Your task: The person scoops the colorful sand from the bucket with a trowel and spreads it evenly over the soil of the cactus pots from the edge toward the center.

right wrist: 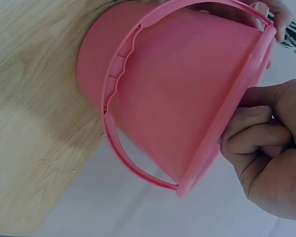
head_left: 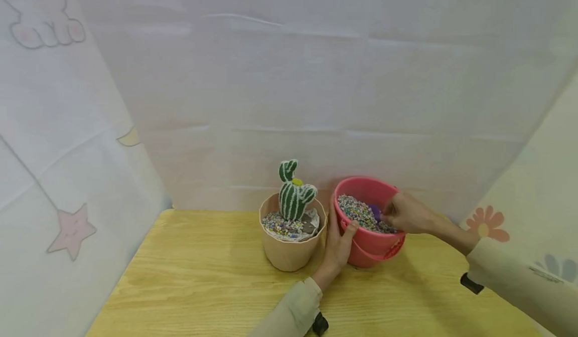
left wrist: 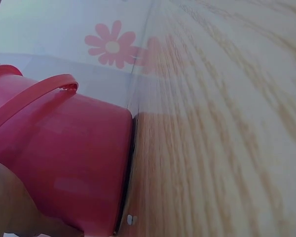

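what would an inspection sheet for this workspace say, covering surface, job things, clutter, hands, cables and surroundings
surface: yellowish wood-grain table
job's things: peach pot with a green-and-white cactus and small multicoloured beads; pink bucket to its right, holding similar pellets and a purple object
clutter: tiny white bit by the bucket's base
left hand: holds the bucket's side, thumb near the rim
right hand: fingers curled inside the rim, apparently gripping the purple object; grip partly hidden
cables: nothing seen
surroundings: pale backdrop behind; printed star at left, printed red flower at right
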Demonstrator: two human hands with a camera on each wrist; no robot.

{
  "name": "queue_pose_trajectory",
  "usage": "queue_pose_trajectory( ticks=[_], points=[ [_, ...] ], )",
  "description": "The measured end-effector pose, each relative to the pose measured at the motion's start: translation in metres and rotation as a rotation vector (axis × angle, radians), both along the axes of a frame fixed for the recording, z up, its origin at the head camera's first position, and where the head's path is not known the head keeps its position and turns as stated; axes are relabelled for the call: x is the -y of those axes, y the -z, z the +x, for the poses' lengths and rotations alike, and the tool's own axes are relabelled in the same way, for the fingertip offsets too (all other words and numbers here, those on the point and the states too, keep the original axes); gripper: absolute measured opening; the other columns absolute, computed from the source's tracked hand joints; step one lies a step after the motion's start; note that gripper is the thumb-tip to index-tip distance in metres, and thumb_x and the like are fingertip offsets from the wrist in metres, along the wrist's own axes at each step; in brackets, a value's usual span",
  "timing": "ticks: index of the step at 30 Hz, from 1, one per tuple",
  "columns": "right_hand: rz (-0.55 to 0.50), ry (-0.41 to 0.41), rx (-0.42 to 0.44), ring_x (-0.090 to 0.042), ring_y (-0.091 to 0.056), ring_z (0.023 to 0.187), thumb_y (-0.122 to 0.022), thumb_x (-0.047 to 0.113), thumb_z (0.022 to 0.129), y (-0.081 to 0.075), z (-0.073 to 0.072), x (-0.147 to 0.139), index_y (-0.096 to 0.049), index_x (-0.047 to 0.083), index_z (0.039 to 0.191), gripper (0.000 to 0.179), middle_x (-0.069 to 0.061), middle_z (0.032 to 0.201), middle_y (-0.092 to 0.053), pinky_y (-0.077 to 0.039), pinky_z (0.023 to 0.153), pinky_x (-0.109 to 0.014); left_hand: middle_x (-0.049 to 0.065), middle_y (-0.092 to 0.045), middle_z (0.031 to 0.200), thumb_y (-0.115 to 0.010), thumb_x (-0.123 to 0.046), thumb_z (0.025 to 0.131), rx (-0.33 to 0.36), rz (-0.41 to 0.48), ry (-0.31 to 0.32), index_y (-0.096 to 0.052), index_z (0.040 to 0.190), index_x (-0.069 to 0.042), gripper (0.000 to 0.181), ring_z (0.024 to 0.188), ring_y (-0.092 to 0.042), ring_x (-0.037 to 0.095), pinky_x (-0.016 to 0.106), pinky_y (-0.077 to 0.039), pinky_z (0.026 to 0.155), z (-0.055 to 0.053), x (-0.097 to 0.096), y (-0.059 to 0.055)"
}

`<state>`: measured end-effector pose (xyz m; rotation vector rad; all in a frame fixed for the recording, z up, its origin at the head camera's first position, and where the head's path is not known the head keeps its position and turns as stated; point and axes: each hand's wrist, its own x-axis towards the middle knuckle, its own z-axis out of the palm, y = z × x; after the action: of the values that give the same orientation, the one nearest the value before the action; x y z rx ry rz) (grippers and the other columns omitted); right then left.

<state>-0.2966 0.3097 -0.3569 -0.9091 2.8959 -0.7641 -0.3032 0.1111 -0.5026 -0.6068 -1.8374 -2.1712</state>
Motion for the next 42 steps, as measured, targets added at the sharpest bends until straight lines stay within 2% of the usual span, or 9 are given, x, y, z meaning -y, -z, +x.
queue_pose_trajectory(
  ticks=[4,7,12,14,17,27,29,36,42],
  points=[
    [0.003,-0.001,0.048,-0.005,-0.046,0.046,-0.071,0.0,0.092,-0.007,0.004,-0.002,-0.075,0.011,0.073,0.023,0.008,0.061,-0.062,-0.041,0.044,-0.024,-0.007,-0.019,0.165,-0.06,-0.037,0.1,0.004,-0.018,0.001,-0.007,0.165,-0.035,0.084,0.143,-0.034,0.02,0.046,-0.031,0.113,-0.003,0.001,0.002],
    [-0.012,0.043,0.127,-0.012,-0.058,0.055,-0.072,0.009,0.095,-0.01,0.006,-0.006,-0.08,0.007,0.088,0.011,0.008,0.072,-0.068,-0.049,0.05,-0.027,0.002,-0.019,0.166,-0.059,-0.034,0.1,-0.01,0.003,0.009,-0.007,0.165,-0.031,0.083,0.139,-0.04,0.022,0.046,-0.034,0.112,0.002,0.005,-0.008],
    [-0.072,0.13,0.239,-0.023,-0.066,0.069,-0.072,0.018,0.097,-0.012,0.011,-0.012,-0.078,0.0,0.104,0.02,0.001,0.083,-0.072,-0.055,0.058,-0.033,0.003,-0.016,0.167,-0.06,-0.032,0.101,-0.011,0.018,0.034,-0.005,0.165,-0.032,0.084,0.141,-0.038,0.022,0.047,-0.034,0.112,0.003,0.003,-0.013],
    [-0.097,0.157,0.275,-0.021,-0.063,0.066,-0.074,0.021,0.096,-0.013,0.012,-0.014,-0.078,-0.001,0.105,0.024,-0.002,0.08,-0.071,-0.055,0.057,-0.033,-0.004,-0.016,0.167,-0.06,-0.034,0.1,-0.004,0.002,0.023,-0.004,0.165,-0.034,0.085,0.145,-0.03,0.018,0.047,-0.031,0.114,-0.001,0.0,-0.007],
    [-0.145,0.181,0.337,-0.016,-0.057,0.06,-0.076,0.023,0.095,-0.014,0.008,-0.018,-0.078,-0.001,0.107,0.027,-0.007,0.075,-0.068,-0.052,0.055,-0.031,-0.008,-0.015,0.166,-0.06,-0.032,0.101,0.003,0.004,0.024,-0.005,0.164,-0.037,0.084,0.145,-0.03,0.017,0.048,-0.031,0.114,0.001,0.001,-0.01],
    [-0.353,0.239,0.533,-0.012,-0.044,0.052,-0.073,0.025,0.097,-0.01,0.005,-0.032,-0.072,-0.006,0.119,0.038,-0.019,0.077,-0.066,-0.042,0.049,-0.025,-0.008,-0.013,0.167,-0.058,-0.039,0.102,0.032,-0.037,0.046,-0.003,0.164,-0.041,0.083,0.147,-0.027,0.018,0.047,-0.032,0.113,0.003,0.005,-0.01],
    [-0.382,0.24,0.551,-0.012,-0.04,0.05,-0.072,0.026,0.098,-0.007,0.007,-0.034,-0.071,-0.006,0.121,0.039,-0.019,0.075,-0.066,-0.039,0.047,-0.024,-0.006,-0.013,0.168,-0.058,-0.038,0.103,0.04,-0.057,0.044,-0.003,0.164,-0.04,0.083,0.147,-0.026,0.021,0.049,-0.033,0.113,0.006,0.005,-0.01],
    [-0.489,0.265,0.587,-0.017,-0.065,0.067,-0.068,0.024,0.101,-0.002,0.015,-0.037,-0.062,-0.013,0.13,0.047,-0.024,0.093,-0.071,-0.058,0.065,-0.032,-0.012,-0.012,0.167,-0.053,-0.043,0.105,0.06,-0.107,0.041,-0.002,0.162,-0.044,0.077,0.15,-0.017,0.016,0.05,-0.029,0.115,0.016,0.008,-0.011],
    [-0.553,0.29,0.603,-0.021,-0.07,0.078,-0.07,0.024,0.099,0.002,0.013,-0.035,-0.063,-0.014,0.127,0.048,-0.018,0.096,-0.071,-0.06,0.075,-0.037,-0.016,-0.013,0.166,-0.051,-0.044,0.106,0.07,-0.187,0.0,-0.005,0.163,-0.044,0.073,0.15,-0.017,0.01,0.045,-0.027,0.117,0.025,0.018,-0.016]
  ],
)
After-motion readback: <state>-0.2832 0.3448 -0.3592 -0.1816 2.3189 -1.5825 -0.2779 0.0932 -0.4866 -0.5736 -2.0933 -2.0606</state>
